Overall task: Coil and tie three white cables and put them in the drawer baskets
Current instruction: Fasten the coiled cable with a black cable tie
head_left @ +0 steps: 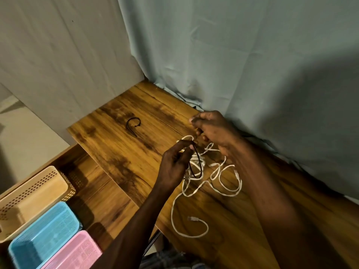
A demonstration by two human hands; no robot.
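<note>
Both hands up over the tangle of white cables (pixel 211 177) on the wooden table (pixel 120 152).

Left hand (pixel 174 164) pinches a black tie (pixel 196 164) and coiled white loops; right hand (pixel 211 127) has its fingers curled, pinching something I cannot make out. A loose connector end (pixel 192 218) lies near the table edge.

pink basket (pixel 77 253) cut off at bottom edge.

Cables (pixel 206 183) lie tangled on the counter (pixel 124 152) at centre-right; a tie (pixel 133 126) lies upper left of them; three baskets (pixel 35 199) sit lower left.
</note>
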